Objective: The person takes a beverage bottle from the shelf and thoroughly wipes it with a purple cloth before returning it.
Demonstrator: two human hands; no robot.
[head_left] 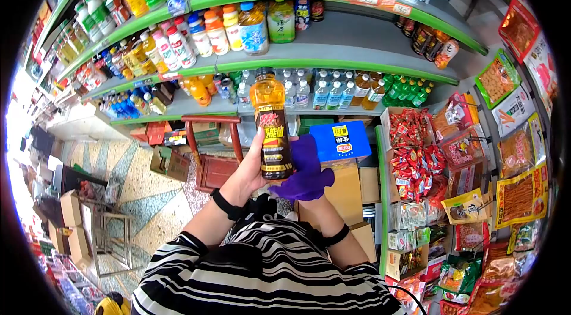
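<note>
A plastic bottle of amber drink (270, 98), with a dark label and a dark cap, is held upright in front of my chest. My left hand (254, 163) is closed around its lower left side. On the bottle's right side, a purple cloth (303, 173) is bunched over my right hand (311, 201) and lies against the label. The cloth hides most of the right fingers. Just beyond the cloth is a blue box (339, 140) with a yellow label patch, sitting on cardboard cartons (340, 190).
Green-edged shelves (333, 64) of bottled drinks curve across the front and left. Packaged snacks hang and lie on a rack (383, 196) at right. A dark red wooden chair (217, 172) stands at front left, near an opened carton (169, 163). Tiled floor (160, 214) shows at left.
</note>
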